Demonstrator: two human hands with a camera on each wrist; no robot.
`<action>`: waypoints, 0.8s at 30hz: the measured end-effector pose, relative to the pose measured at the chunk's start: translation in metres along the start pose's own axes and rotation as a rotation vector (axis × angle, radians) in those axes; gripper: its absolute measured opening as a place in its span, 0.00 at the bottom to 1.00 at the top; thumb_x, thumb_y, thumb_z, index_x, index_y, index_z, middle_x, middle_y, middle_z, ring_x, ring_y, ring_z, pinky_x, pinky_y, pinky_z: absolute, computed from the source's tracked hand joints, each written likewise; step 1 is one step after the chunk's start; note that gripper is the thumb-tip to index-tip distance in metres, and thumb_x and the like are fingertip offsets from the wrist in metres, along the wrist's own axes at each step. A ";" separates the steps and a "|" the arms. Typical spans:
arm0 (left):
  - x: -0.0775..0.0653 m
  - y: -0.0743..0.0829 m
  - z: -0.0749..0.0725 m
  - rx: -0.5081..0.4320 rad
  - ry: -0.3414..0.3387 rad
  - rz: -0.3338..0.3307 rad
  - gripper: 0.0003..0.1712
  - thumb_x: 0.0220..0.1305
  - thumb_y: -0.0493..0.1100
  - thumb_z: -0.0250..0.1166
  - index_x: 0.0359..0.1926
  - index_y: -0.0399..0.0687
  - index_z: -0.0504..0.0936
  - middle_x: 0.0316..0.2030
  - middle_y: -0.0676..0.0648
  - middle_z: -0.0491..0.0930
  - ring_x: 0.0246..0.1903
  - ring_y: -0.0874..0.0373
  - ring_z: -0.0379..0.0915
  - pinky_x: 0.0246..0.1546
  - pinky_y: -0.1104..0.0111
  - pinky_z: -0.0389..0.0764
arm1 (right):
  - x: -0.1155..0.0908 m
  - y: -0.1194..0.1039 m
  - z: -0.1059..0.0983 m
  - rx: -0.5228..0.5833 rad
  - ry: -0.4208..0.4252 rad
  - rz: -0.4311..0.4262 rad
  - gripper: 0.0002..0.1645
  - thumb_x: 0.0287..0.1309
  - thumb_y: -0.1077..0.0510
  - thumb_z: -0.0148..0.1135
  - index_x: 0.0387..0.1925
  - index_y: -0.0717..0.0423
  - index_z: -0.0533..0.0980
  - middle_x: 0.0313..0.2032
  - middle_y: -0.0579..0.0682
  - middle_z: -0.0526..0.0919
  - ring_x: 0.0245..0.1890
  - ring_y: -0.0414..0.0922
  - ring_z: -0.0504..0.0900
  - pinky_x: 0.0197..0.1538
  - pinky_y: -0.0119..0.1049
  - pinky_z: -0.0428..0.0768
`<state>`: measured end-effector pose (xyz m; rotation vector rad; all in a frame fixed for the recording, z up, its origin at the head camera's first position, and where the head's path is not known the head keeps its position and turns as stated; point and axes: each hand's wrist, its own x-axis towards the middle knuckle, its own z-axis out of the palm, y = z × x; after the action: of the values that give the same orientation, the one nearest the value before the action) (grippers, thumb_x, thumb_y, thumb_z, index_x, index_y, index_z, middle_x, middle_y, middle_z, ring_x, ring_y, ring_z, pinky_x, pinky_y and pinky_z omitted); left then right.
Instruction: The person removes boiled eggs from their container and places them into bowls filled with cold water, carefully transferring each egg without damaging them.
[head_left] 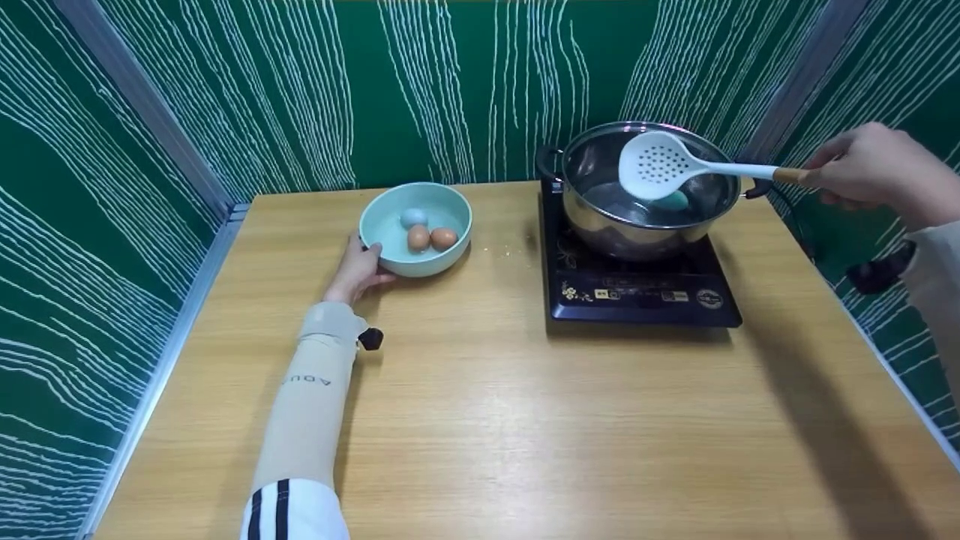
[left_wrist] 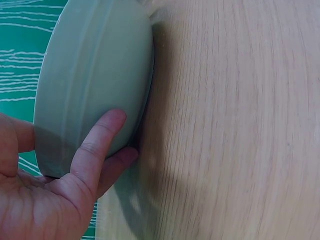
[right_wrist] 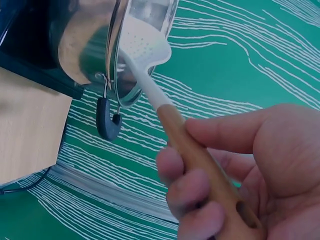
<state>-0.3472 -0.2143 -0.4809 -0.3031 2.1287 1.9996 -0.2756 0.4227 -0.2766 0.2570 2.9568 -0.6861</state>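
My left hand point(head_left: 358, 264) grips the near left side of a mint-green bowl point(head_left: 450, 259), thumb at the rim and fingers spread along the outer wall. In the bowl lie two brown eggs point(head_left: 444, 238) and one pale bluish egg point(head_left: 413, 218). With my right hand point(head_left: 870, 169) I hold a white skimmer point(head_left: 654, 165) by its wooden handle point(right_wrist: 192, 152), fingers curled round it. The skimmer's perforated head overlaps the mouth of a steel pot point(head_left: 626, 236) in the head view, and no egg shows on it.
The pot has black side handles point(right_wrist: 106, 120) and stands on a black induction cooker point(head_left: 637, 300) at the back right of the wooden table point(head_left: 480, 420). Small crumbs point(head_left: 507, 253) lie between bowl and cooker. Green patterned panels point(head_left: 420, 90) enclose the back and sides.
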 end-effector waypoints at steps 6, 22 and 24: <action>0.002 -0.001 0.001 -0.007 0.005 0.002 0.39 0.90 0.42 0.40 0.89 0.57 0.33 0.88 0.39 0.40 0.75 0.37 0.66 0.68 0.51 0.86 | 0.004 0.010 -0.003 0.019 -0.009 -0.018 0.26 0.82 0.57 0.57 0.67 0.76 0.72 0.32 0.62 0.81 0.27 0.53 0.77 0.27 0.35 0.83; 0.003 0.000 0.001 -0.016 0.008 0.001 0.38 0.90 0.41 0.39 0.89 0.56 0.32 0.87 0.38 0.40 0.73 0.38 0.67 0.69 0.49 0.85 | -0.001 0.010 -0.013 0.027 0.206 -0.029 0.26 0.79 0.57 0.62 0.64 0.77 0.77 0.36 0.71 0.83 0.28 0.46 0.74 0.24 0.25 0.76; 0.002 0.000 0.001 -0.020 0.006 0.000 0.38 0.90 0.41 0.39 0.89 0.56 0.32 0.87 0.39 0.40 0.73 0.38 0.67 0.69 0.49 0.85 | -0.001 0.011 -0.014 0.035 0.209 -0.027 0.26 0.78 0.57 0.63 0.63 0.77 0.77 0.32 0.64 0.83 0.28 0.46 0.74 0.24 0.25 0.76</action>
<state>-0.3494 -0.2130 -0.4816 -0.3127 2.1134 2.0234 -0.2735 0.4384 -0.2687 0.3108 3.1528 -0.7595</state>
